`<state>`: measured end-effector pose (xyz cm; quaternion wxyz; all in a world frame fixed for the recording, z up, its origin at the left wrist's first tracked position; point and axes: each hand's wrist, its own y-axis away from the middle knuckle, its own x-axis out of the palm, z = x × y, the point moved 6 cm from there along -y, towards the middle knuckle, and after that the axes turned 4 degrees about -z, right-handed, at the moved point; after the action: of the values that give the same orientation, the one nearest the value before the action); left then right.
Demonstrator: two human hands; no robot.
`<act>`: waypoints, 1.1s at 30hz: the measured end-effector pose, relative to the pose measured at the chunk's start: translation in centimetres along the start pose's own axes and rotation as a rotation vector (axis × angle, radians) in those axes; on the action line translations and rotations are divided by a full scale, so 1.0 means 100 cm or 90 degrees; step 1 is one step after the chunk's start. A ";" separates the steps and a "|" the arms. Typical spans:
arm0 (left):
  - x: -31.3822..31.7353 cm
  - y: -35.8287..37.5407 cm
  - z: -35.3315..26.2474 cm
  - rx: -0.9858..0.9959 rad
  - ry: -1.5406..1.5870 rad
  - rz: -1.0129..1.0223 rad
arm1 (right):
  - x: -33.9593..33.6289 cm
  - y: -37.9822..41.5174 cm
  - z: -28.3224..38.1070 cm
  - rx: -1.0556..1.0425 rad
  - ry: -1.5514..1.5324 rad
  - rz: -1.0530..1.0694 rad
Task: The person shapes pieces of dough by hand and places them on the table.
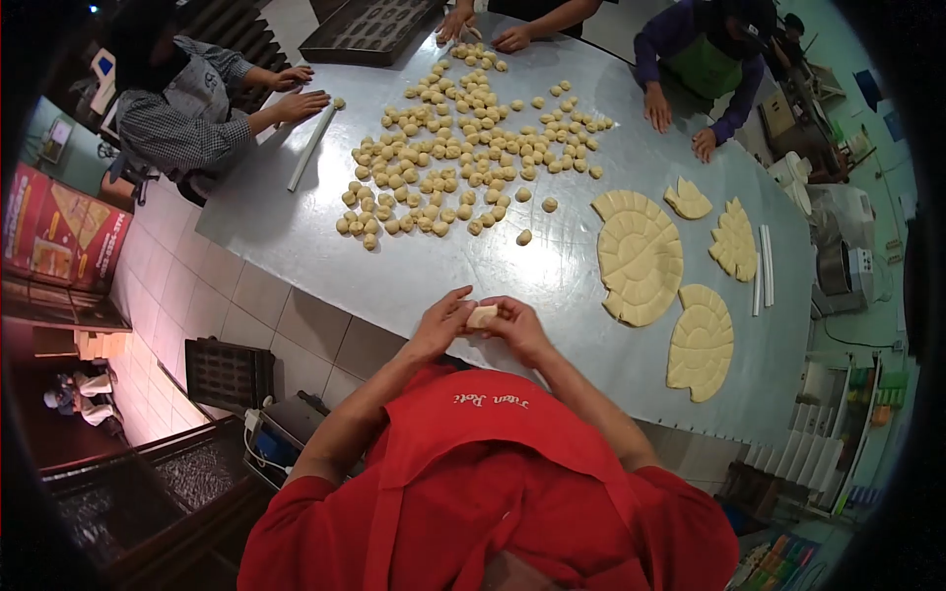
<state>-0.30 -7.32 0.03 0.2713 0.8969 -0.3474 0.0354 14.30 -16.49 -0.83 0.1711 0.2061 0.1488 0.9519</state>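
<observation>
Spreading beside a tiled floor point(222, 268), a metal table point(443, 271) carries scored dough sheets point(641, 258) toward its right edge and dough balls point(458, 184) toward its far edge. Above the near edge, the left hand point(443, 323) and right hand point(521, 330), fingers closed, pinch a small dough piece point(482, 316); shaping seems underway, calling for even pressure.

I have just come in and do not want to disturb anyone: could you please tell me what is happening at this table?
A person in a red apron holds a small piece of dough with the left hand and the right hand at the near edge of a metal table. Many dough balls lie scattered across the table ahead, and four flat pieces of dough with lines across them lie to the right. Three other people are around the table.
</observation>
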 end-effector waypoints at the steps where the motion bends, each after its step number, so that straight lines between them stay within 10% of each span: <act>1: 0.005 0.001 -0.005 0.105 -0.143 -0.025 | 0.010 0.006 0.012 -0.003 0.000 0.003; 3: 0.019 0.006 -0.025 0.059 -0.237 -0.035 | 0.014 0.022 0.041 -0.112 0.406 -0.111; 7: 0.040 -0.003 -0.032 0.143 -0.355 -0.137 | 0.012 0.036 0.072 -0.354 0.607 -0.186; 11: 0.062 -0.016 -0.035 0.307 -0.369 -0.236 | 0.003 0.034 0.077 -0.213 0.392 -0.187; 16: 0.062 -0.013 -0.045 0.218 -0.336 -0.204 | -0.003 0.022 0.053 0.042 -0.151 -0.087; 21: 0.027 -0.023 -0.035 0.153 -0.435 -0.138 | -0.009 0.025 0.042 0.186 -0.180 0.248; 22: 0.010 -0.023 -0.035 0.188 -0.500 -0.220 | 0.004 0.042 0.051 0.266 -0.165 0.435; 24: -0.024 -0.019 -0.039 0.269 -0.598 -0.373 | 0.007 0.041 0.054 0.251 0.015 0.395; 28: -0.089 0.004 -0.038 0.231 -0.821 -0.425 | -0.061 0.037 0.047 0.060 0.323 -0.038; 30: -0.085 0.019 -0.030 0.327 -0.835 -0.393 | -0.077 0.065 0.069 -0.349 0.800 -0.336; 33: -0.030 0.026 -0.028 0.536 -0.743 -0.154 | -0.037 0.066 0.023 -0.420 0.808 -0.149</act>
<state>-3.86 -5.61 2.88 -0.3239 0.8303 -0.2907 -0.3481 16.81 -23.32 2.25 0.2057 -0.4661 -0.0544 0.8588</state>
